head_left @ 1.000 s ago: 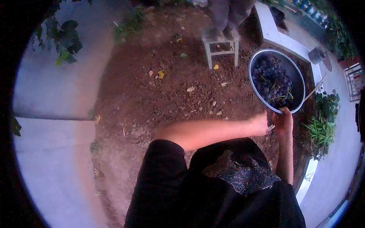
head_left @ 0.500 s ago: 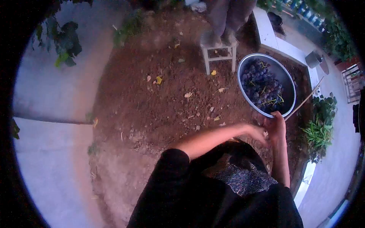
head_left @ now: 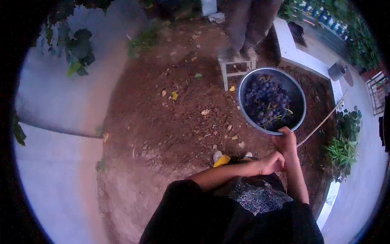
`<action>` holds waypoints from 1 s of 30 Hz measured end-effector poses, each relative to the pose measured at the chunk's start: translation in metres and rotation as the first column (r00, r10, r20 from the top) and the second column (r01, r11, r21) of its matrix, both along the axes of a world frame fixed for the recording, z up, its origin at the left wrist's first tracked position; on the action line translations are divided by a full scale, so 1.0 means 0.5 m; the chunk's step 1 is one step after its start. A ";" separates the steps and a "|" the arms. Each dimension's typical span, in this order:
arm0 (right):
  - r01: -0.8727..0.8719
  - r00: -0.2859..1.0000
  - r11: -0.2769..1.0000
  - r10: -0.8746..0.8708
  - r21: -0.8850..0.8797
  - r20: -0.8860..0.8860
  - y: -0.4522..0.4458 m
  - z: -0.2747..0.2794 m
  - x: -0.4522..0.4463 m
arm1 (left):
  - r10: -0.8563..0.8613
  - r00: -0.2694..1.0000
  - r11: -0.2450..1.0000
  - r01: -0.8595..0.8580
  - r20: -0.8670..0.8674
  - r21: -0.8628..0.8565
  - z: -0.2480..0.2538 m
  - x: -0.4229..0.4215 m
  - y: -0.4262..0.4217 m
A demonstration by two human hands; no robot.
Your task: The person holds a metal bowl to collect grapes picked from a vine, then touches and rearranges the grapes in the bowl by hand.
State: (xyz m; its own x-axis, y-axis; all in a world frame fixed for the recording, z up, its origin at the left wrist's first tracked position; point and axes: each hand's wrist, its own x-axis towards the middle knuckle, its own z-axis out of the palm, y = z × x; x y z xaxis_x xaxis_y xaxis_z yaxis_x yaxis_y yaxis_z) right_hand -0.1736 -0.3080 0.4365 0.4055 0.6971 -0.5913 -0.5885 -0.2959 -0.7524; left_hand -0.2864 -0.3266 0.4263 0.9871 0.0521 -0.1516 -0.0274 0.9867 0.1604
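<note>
A wide metal basin (head_left: 300,120) holds dark purple grapes (head_left: 266,99) with some green stems showing. My right hand (head_left: 286,142) grips its near rim, thumb over the edge, and the basin tilts a little towards me. My left hand (head_left: 271,162) is curled beside my right wrist, seemingly against it; its fingertips are hidden, so what it holds, if anything, does not show. A thin stick (head_left: 323,121) slants away behind my right hand.
Another person's legs (head_left: 248,24) stand on a small white stool (head_left: 237,74) just behind the basin. A white kerb (head_left: 300,57) borders the soil (head_left: 162,126) on the right, with green plants (head_left: 343,150). Beyond it stands a grey bucket (head_left: 336,71). Leaves (head_left: 79,49) hang at upper left.
The basin has shifted left and slightly down in view, with my right hand still on its rim. My left hand has dropped lower along my right wrist. My shoes now show.
</note>
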 end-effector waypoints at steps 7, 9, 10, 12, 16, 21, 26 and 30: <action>-0.028 0.998 0.998 0.031 -0.053 0.054 0.007 -0.027 -0.033 | -0.125 0.984 0.990 0.115 -0.129 -0.076 -0.028 -0.008 0.031; -0.080 0.993 0.997 0.080 -0.003 0.091 0.008 -0.030 -0.044 | -0.135 0.985 0.988 0.125 -0.110 -0.091 -0.025 -0.013 0.030; -0.030 0.998 0.998 0.033 -0.053 0.058 0.007 -0.017 -0.049 | -0.148 0.983 0.986 0.138 -0.106 -0.092 -0.018 -0.016 0.030; -0.029 0.996 0.998 0.033 -0.050 0.083 0.004 -0.019 -0.055 | -0.156 0.971 0.986 0.141 -0.179 -0.092 0.007 -0.017 0.033; -0.036 0.991 0.996 0.045 -0.078 0.124 0.006 -0.027 -0.055 | -0.162 0.972 0.986 0.153 -0.173 -0.061 0.024 -0.034 0.045; -0.037 0.990 0.980 0.063 -0.196 0.129 0.005 0.023 -0.063 | -0.178 0.959 0.982 0.158 -0.221 -0.106 -0.040 -0.011 0.031; -0.107 0.993 0.987 0.113 -0.124 0.040 0.005 -0.068 -0.030 | -0.217 0.959 0.974 0.200 -0.181 -0.108 -0.026 -0.014 0.040; -0.045 0.998 0.997 0.048 -0.066 0.047 0.007 -0.043 -0.051 | -0.235 0.961 0.966 0.214 -0.149 -0.142 -0.071 -0.012 0.036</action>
State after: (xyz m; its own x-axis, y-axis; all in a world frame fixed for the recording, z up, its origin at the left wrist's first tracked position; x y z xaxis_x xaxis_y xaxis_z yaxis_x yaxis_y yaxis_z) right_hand -0.1992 -0.3047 0.4150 0.4025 0.6766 -0.6166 -0.5363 -0.3716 -0.7579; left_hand -0.2922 -0.3087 0.3910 0.9325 -0.1974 -0.3025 0.2136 0.9767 0.0211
